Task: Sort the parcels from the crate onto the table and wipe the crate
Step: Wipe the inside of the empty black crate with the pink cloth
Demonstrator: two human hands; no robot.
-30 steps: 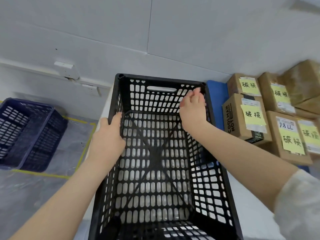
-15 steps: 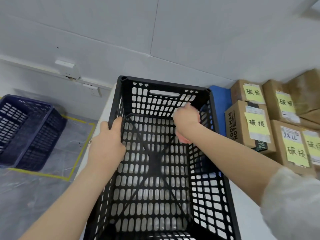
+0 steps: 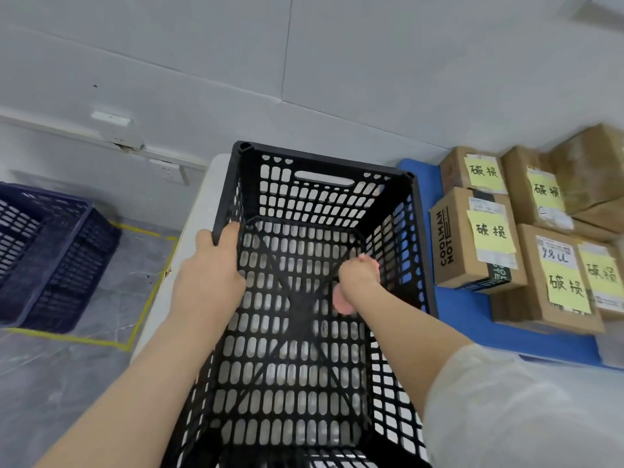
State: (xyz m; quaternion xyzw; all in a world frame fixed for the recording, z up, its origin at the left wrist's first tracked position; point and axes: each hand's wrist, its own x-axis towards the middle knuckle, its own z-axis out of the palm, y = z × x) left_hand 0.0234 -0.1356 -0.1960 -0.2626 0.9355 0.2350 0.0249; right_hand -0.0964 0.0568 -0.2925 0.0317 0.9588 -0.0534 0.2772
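1. White table [image 3: 199,228]: it runs along the pale wall, and pretty much everything sits on it.
2. Black perforated plastic crate [image 3: 324,165]: it's on the left end of the table, right by the edge. Open top faces up. The long axis runs straight away from the person toward the wall, with the handle slot on the far short wall.
3. Blue mat [image 3: 472,319]: flat on the table, just right of the crate.
4. Brown cardboard parcels [image 3: 456,244]: bunched together on the mat, each with a yellow handwritten note stuck on. They're well clear of the crate's inside.
5. Dark blue plastic crate [image 3: 50,255]: down on the grey floor to the left, inside a yellow taped outline.
6. Left hand [image 3: 209,275]: clamped on the black crate's left rim, thumb hooked over the inner side.
7. Right hand [image 3: 358,271]: reaching down inside the crate near the right wall, fingers curled tight around the rag.
8. Pink rag [image 3: 342,304]: bunched up in that fist, poking out under the wrist.
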